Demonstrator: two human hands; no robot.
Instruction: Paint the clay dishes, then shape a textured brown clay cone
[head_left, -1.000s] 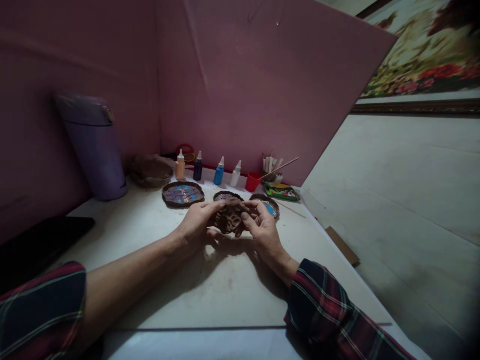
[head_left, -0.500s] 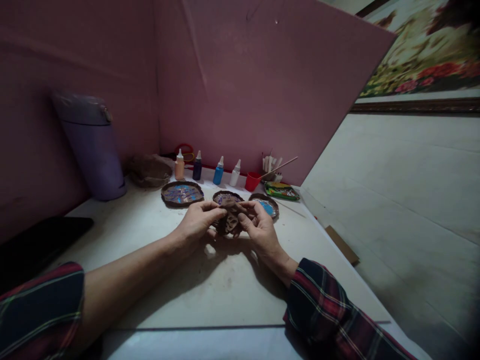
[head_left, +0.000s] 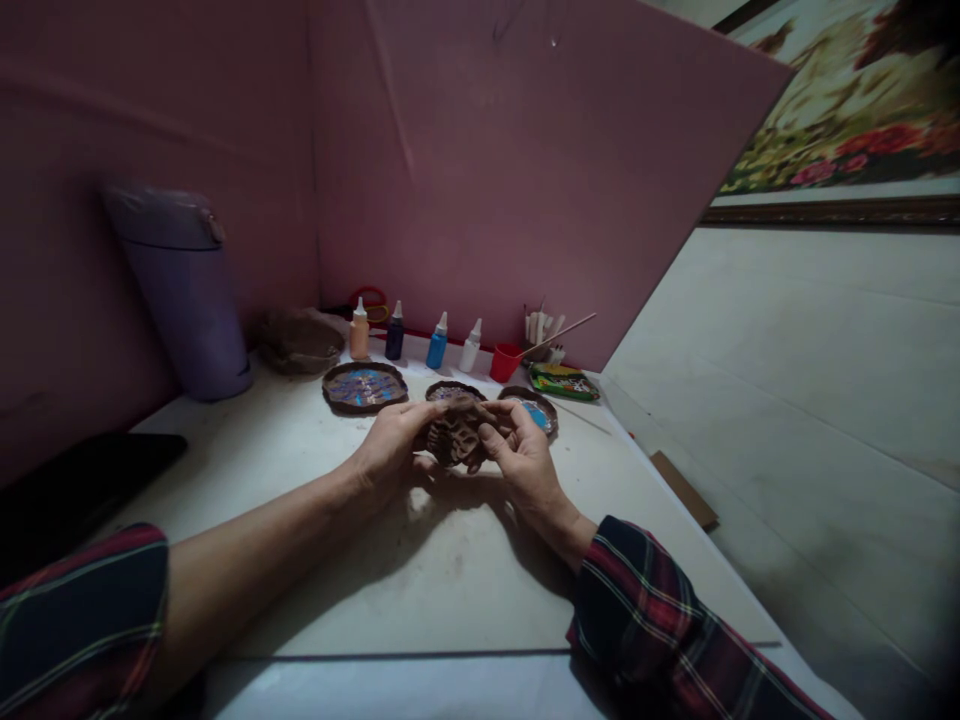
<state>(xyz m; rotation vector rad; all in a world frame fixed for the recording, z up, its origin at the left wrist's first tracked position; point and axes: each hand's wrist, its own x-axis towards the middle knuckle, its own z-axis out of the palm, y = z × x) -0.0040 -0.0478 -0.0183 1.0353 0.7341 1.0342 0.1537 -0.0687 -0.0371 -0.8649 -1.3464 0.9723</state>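
Note:
A lump of brown clay (head_left: 454, 436) with a dented, ridged surface is held up between my two hands, above the white board. My left hand (head_left: 393, 440) grips its left side, with fingers along the top and beneath. On the right side my right hand (head_left: 517, 446) pinches it, the thumb pressed on the front face. Just behind lie three shallow brown clay dishes: a left one (head_left: 364, 388) streaked blue and purple, a middle one (head_left: 452, 391) partly hidden by the clay, and a right one (head_left: 538, 411) with blue and white inside.
Paint bottles, including a blue one (head_left: 436, 342), line the back beside a red cup (head_left: 505, 363) with a stick across it. A green packet (head_left: 562, 381) lies at the right. A purple tumbler (head_left: 187, 300) and wrapped clay (head_left: 300, 341) stand left, near a dark flat object (head_left: 97, 480).
The clay has turned slightly in my hands, so more of its ridged face shows. My left thumb has shifted off its front. The things on the board have stayed in place.

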